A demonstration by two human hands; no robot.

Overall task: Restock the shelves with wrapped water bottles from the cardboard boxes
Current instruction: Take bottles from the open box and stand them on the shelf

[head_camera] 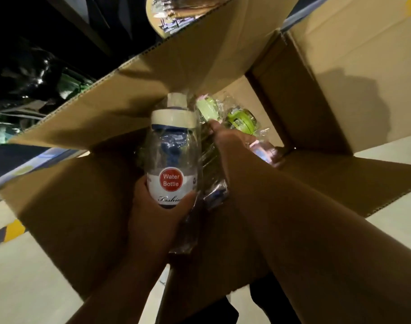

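A: Left edge first?

B: Pale floor (24, 277) with a yellow-and-black stripe (11, 230). Above it is dark shelving, too dim to read.

A: The cardboard box (83, 206)?

B: It stands open on the floor with its flaps spread outward. The camera looks straight down into it.

A: Left grip (157, 213)?

B: A bare hand, with fingers and thumb curled round the base of the wrapped water bottle (171, 155). The bottle is held upright over the left part of the box opening. It has a clear body, a white cap (174, 118) on top and a blue part inside. A red round label (171, 180) reads "Water Bottle". Clear film covers it.

A: Right grip (225, 139)?

B: It reaches down into the box, just beside the held bottle. The thumb tip shows against crinkled film. The fingers are buried among the wrapped bottles, so I cannot tell whether they hold one or how far they are spread.

A: Further right?

B: More wrapped stock lies in the box. A pale green lid (208, 108) and a bright green bottle (240, 121) sit past the fingertips. A pink bottle (263, 149) lies near the right wrist. The right flap (328, 90) stands up beyond them.
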